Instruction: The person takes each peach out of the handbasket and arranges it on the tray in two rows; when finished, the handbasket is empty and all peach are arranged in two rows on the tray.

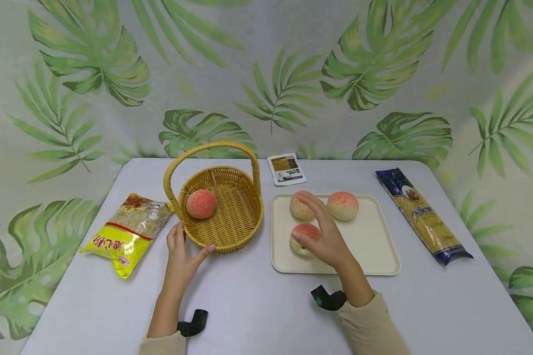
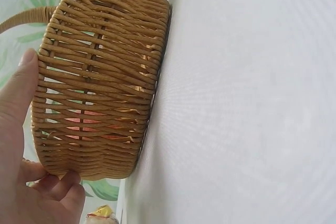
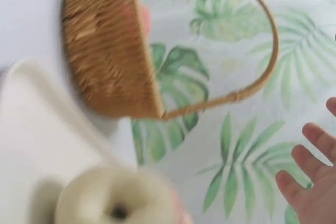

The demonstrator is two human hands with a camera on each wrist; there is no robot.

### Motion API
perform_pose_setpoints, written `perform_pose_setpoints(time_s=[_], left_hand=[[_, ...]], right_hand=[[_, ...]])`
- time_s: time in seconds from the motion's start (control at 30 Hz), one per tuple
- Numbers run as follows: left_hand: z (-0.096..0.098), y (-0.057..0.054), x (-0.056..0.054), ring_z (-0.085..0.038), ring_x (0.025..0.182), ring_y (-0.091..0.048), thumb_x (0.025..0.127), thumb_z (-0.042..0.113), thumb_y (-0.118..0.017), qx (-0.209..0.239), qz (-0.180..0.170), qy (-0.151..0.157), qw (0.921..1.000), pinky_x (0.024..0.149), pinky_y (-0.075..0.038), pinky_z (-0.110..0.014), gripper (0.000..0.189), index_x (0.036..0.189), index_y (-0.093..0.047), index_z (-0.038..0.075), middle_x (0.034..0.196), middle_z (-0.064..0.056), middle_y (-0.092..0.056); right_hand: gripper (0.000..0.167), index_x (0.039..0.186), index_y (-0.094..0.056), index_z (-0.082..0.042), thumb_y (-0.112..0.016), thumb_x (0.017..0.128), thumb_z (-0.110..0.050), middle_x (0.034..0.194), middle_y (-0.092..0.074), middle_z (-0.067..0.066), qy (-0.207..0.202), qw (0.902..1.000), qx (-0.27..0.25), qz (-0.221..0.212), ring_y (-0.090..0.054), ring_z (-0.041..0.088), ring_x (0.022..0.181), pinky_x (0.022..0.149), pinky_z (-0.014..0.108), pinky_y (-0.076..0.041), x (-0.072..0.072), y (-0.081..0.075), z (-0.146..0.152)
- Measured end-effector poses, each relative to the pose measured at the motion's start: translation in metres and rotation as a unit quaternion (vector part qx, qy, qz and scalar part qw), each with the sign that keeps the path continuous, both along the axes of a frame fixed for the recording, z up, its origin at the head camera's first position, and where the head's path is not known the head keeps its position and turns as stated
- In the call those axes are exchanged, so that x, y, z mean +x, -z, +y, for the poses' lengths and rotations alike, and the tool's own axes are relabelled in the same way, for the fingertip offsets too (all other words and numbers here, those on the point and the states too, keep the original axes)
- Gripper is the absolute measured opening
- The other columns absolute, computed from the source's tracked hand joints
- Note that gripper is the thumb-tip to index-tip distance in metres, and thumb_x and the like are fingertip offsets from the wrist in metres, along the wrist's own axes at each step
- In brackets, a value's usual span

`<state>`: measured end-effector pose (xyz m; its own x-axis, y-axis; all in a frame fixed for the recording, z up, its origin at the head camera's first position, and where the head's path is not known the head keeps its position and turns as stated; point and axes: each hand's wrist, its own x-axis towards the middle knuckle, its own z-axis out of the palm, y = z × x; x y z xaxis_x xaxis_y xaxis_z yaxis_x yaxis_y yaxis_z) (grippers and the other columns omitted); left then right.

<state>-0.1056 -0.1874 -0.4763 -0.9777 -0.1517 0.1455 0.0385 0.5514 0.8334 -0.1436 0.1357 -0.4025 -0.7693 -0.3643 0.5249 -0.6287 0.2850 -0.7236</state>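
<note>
A round wicker basket [image 1: 224, 217] with a tall arched handle stands left of centre, one pink peach [image 1: 201, 203] inside it. My left hand [image 1: 182, 254] holds the near left of its rim, thumb at the front and fingers bent against the side; the left wrist view shows the thumb [image 2: 23, 77] along the rim. My right hand [image 1: 326, 236] hovers with spread fingers over the near peach [image 1: 303, 249] on the cream tray [image 1: 373, 256], partly covering it. Behind are two more peaches, one [image 1: 299, 209] partly behind the fingers, the other [image 1: 343, 205] further right.
A yellow bag of noodles [image 1: 131, 229] lies left of the basket. At the back is a small white packet [image 1: 286, 169] with a dark label. A long blue and yellow pasta packet [image 1: 422, 214] lies right of the tray. A leaf-patterned cloth [image 1: 275, 88] hangs behind the table.
</note>
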Motion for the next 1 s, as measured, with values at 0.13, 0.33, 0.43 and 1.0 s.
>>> perform_pose_setpoints(time_s=[0.13, 0.33, 0.43, 1.0], left_hand=[[0.000, 0.000, 0.000, -0.032, 0.127, -0.024, 0.072, 0.037, -0.074, -0.001, -0.002, 0.000, 1.0000, 0.102, -0.027, -0.045, 0.099, 0.143, -0.013, 0.006, 0.139, -0.017, -0.009], [0.000, -0.001, 0.000, -0.033, 0.126, -0.025, 0.072, 0.035, -0.074, -0.005, 0.003, 0.000, 1.0000, 0.101, -0.027, -0.045, 0.098, 0.143, -0.013, 0.005, 0.139, -0.017, -0.010], [0.000, -0.001, 0.000, -0.033, 0.126, -0.025, 0.072, 0.035, -0.074, -0.003, 0.006, 0.001, 1.0000, 0.101, -0.027, -0.045, 0.098, 0.142, -0.013, 0.004, 0.138, -0.017, -0.010], [-0.001, 0.002, -0.001, -0.033, 0.125, -0.026, 0.072, 0.036, -0.074, -0.007, 0.007, -0.002, 0.9999, 0.100, -0.028, -0.046, 0.098, 0.142, -0.014, 0.003, 0.139, -0.018, -0.010]], right_hand=[[0.069, 0.138, -0.034, -0.011, -0.062, 0.082, -0.040, 0.140, -0.032, 0.007, -0.035, 0.9992, -0.013, 0.016, -0.025, 0.024, 0.129, 0.104, 0.043, -0.021, -0.011, -0.009, -0.028], [0.071, 0.141, -0.028, -0.018, -0.059, 0.083, -0.044, 0.143, -0.028, -0.001, -0.068, 0.9974, 0.004, -0.023, -0.023, 0.016, 0.130, 0.103, 0.044, -0.024, -0.031, -0.011, -0.071], [0.071, 0.142, -0.026, -0.019, -0.063, 0.083, -0.035, 0.143, -0.027, -0.003, -0.077, 0.9955, 0.014, -0.054, -0.022, 0.014, 0.130, 0.104, 0.043, -0.022, -0.041, -0.005, -0.089], [0.080, 0.142, -0.023, -0.025, -0.066, 0.078, -0.046, 0.144, -0.024, -0.004, -0.058, 0.9790, 0.126, -0.149, -0.024, 0.018, 0.129, 0.099, 0.048, -0.029, -0.079, 0.029, -0.142]])
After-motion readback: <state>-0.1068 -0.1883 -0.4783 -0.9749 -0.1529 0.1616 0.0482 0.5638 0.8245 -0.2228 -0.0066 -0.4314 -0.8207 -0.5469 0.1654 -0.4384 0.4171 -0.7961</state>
